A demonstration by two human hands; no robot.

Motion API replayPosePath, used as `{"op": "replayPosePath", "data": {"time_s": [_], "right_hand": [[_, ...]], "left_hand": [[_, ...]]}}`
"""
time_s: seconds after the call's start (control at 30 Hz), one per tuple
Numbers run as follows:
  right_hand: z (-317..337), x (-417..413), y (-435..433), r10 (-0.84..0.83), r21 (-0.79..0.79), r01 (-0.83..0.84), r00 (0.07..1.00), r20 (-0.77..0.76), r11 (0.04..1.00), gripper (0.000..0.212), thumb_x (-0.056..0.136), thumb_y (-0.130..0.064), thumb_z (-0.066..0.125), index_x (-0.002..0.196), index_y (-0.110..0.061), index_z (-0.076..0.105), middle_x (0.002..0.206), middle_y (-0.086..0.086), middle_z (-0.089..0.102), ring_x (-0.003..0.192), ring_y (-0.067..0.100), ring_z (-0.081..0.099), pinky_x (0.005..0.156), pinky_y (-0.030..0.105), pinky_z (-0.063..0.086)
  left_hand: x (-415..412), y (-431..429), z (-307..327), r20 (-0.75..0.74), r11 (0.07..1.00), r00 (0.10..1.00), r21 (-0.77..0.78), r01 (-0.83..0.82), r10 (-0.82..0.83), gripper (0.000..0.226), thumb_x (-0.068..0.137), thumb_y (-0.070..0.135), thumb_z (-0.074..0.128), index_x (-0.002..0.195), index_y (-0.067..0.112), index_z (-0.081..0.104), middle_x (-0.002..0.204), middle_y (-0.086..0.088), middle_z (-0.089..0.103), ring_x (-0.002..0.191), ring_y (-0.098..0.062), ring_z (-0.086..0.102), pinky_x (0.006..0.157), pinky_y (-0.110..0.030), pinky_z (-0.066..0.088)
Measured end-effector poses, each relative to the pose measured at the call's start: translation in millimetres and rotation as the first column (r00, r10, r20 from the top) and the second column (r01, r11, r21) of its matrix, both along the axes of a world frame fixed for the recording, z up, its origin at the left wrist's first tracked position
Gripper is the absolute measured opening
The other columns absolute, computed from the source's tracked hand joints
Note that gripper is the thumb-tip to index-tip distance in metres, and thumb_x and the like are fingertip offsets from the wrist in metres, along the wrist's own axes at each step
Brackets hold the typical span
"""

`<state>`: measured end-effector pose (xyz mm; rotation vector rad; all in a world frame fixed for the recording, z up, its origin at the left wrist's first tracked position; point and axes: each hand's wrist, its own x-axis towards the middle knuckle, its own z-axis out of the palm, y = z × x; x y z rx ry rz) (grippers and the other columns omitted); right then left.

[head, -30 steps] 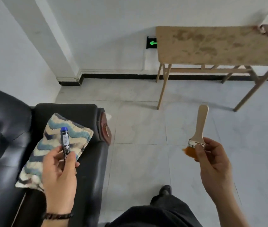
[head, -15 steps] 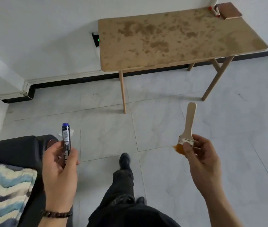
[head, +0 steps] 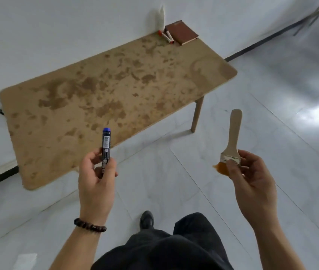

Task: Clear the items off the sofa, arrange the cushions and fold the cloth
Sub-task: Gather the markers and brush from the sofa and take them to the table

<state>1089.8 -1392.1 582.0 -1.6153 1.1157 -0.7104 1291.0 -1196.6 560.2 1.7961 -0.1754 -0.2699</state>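
Observation:
My left hand (head: 96, 178) holds a black marker (head: 106, 145) with a blue cap, upright, in front of the near edge of a stained wooden table (head: 115, 98). My right hand (head: 252, 180) grips a wooden paintbrush (head: 232, 137) by its metal ferrule, handle up, orange bristles pointing left, over the floor to the right of the table. The sofa, cushions and cloth are out of view.
At the table's far corner lie a brown book (head: 182, 35), two red-capped white markers (head: 166, 37) and a white object (head: 160, 18) against the wall. The floor is pale tile. My dark trousers and shoe (head: 147, 219) show at the bottom.
The view has swung right, away from the sofa and its cushion, and closer to the table. Both hands keep the same hold on the marker and the brush.

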Motion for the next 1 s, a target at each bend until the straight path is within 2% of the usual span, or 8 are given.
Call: {"op": "replayPosePath", "data": {"time_s": [0.13,0.23,0.3,0.4,0.5,0.7,0.87,1.0], "right_hand": [[-17,27,-78,-0.149,0.055,0.146,0.986,0.068,0.988,0.017,0.094,-0.013,0.062,0.108,-0.023,0.061,0.090,-0.014,0.074,0.080,0.005,0.073,0.073,0.015,0.055],[-42,56,-148,-0.168,0.108,0.159,0.983,0.079,0.981,0.018,0.093,-0.016,0.064,0.108,-0.026,0.062,0.094,-0.003,0.074,0.085,0.015,0.074,0.080,0.028,0.058],[-54,82,-202,-0.132,0.138,0.121,0.989,0.074,0.983,0.018,0.093,-0.017,0.064,0.108,-0.026,0.062,0.095,-0.001,0.075,0.085,0.016,0.074,0.081,0.033,0.058],[-52,127,-288,-0.050,0.169,0.035,0.995,0.086,0.985,0.016,0.094,-0.014,0.062,0.107,-0.024,0.062,0.091,-0.001,0.075,0.081,0.013,0.074,0.077,0.026,0.059],[-34,177,-365,0.064,0.167,-0.079,0.993,0.096,0.983,0.016,0.095,-0.014,0.062,0.109,-0.022,0.062,0.093,0.001,0.074,0.082,0.014,0.074,0.076,0.027,0.058],[-24,282,-469,0.259,0.159,-0.270,0.962,0.085,0.950,0.018,0.095,-0.014,0.062,0.108,-0.025,0.061,0.093,-0.004,0.074,0.082,0.012,0.074,0.075,0.022,0.058],[-51,366,-518,0.344,0.177,-0.337,0.939,-0.010,0.925,0.018,0.092,-0.018,0.066,0.104,-0.030,0.062,0.084,-0.014,0.073,0.075,-0.003,0.070,0.065,0.006,0.049],[-79,437,-554,0.386,0.201,-0.361,0.917,-0.103,0.911,0.019,0.092,-0.022,0.067,0.104,-0.034,0.061,0.088,-0.020,0.072,0.081,0.004,0.071,0.067,0.015,0.054]], "left_hand": [[49,-98,-4,0.025,0.992,0.992,0.012,0.125,-0.125,0.036,0.090,0.023,0.065,0.122,0.014,0.051,0.086,0.004,0.063,0.067,-0.012,0.057,0.057,-0.019,0.047],[77,-171,-21,0.012,0.992,0.993,0.041,0.120,-0.120,0.030,0.092,0.013,0.063,0.120,0.015,0.052,0.093,0.005,0.065,0.069,-0.015,0.058,0.062,-0.028,0.047],[93,-218,-29,0.014,0.994,0.996,0.068,0.085,-0.087,0.029,0.092,0.009,0.062,0.119,0.016,0.052,0.098,0.003,0.065,0.068,-0.015,0.060,0.064,-0.034,0.048],[118,-283,-23,0.015,0.995,1.000,0.098,0.017,-0.019,0.033,0.089,0.019,0.064,0.119,0.022,0.052,0.101,0.006,0.065,0.070,-0.014,0.061,0.064,-0.038,0.047],[142,-336,-1,0.030,0.994,0.997,0.088,-0.070,0.068,0.038,0.083,0.030,0.061,0.120,0.025,0.051,0.097,0.011,0.065,0.070,-0.011,0.062,0.062,-0.034,0.047],[191,-405,4,0.060,0.971,0.976,0.112,-0.213,0.207,0.030,0.094,0.010,0.057,0.123,0.016,0.051,0.094,-0.002,0.063,0.066,-0.008,0.061,0.056,-0.018,0.048],[246,-456,-32,-0.020,0.932,0.944,0.171,-0.321,0.329,0.029,0.093,0.023,0.062,0.121,0.022,0.054,0.091,0.004,0.067,0.068,-0.005,0.061,0.059,-0.026,0.050],[313,-509,-69,-0.130,0.915,0.914,0.184,-0.358,0.383,0.026,0.091,0.018,0.064,0.114,0.024,0.056,0.097,0.007,0.065,0.069,0.005,0.057,0.062,-0.010,0.047]]}}
